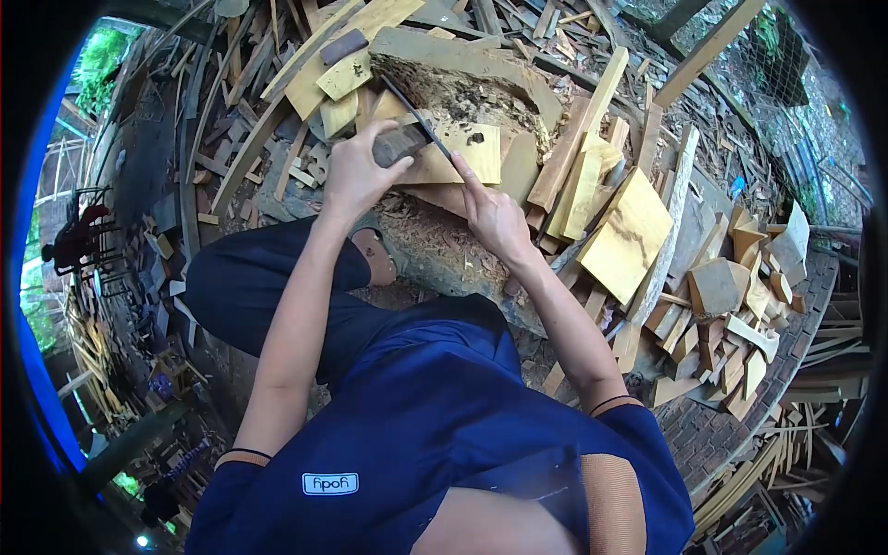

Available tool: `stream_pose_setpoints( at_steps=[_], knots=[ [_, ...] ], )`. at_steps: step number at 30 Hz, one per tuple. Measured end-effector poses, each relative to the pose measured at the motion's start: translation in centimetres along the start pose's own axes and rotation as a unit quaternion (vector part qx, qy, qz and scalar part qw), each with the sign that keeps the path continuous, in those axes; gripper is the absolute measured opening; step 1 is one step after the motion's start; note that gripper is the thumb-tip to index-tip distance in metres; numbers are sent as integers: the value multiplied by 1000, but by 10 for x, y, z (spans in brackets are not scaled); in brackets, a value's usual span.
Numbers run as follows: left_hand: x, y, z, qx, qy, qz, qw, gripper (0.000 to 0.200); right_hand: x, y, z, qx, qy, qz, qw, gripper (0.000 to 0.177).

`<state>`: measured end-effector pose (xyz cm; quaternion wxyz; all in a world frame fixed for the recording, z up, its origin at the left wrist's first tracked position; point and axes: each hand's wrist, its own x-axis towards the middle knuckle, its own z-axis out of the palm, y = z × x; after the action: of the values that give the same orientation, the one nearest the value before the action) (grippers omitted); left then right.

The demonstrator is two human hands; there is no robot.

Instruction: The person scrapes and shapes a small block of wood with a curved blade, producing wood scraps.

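Note:
My left hand (356, 176) grips a dark, rough-faced block (400, 146) between its thumb and fingers. In my right hand (495, 217) is a long, thin dark tool (407, 100), its index finger stretched along it; its kind does not show clearly. The tool slants up and to the left, passing right beside the block. Beneath both lies a yellow board (487, 153) with a small dark lump (476, 139) on it. Behind is a large hollowed log (444, 55) with crumbly wood and dark bits inside.
Yellow offcuts (345, 79) lie at the upper left of the log. A wide yellow plank piece (629, 236) and long strips lean at the right. Further right sits a pile of cut blocks (717, 287). Scrap wood covers the ground around my legs (268, 273).

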<state>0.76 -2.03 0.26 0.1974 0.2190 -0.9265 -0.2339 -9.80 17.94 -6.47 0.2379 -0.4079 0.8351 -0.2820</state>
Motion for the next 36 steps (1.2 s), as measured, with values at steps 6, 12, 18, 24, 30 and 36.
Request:
stream_pose_setpoints(
  at_steps=[6,12,18,24,30,36],
  knots=[
    [-8,-21,-4,-82,-60,-91,991,46,7,-22,-30,155,28,-32,987,55],
    [-10,-25,-2,-60,-66,-107,990,46,14,-63,-56,227,250,-220,915,58],
    [-2,-13,-11,-54,-104,-114,987,49,16,9,-4,15,-7,-16,1000,52],
    [-11,-30,-9,-108,-93,-133,981,49,11,-58,-67,216,39,-72,973,54],
    [-18,-41,-2,-97,-47,-49,993,46,18,-44,-34,223,187,-177,940,59],
    [-3,-28,-12,-67,-107,-86,988,46,12,-9,-12,49,-42,27,998,51]
  ],
)
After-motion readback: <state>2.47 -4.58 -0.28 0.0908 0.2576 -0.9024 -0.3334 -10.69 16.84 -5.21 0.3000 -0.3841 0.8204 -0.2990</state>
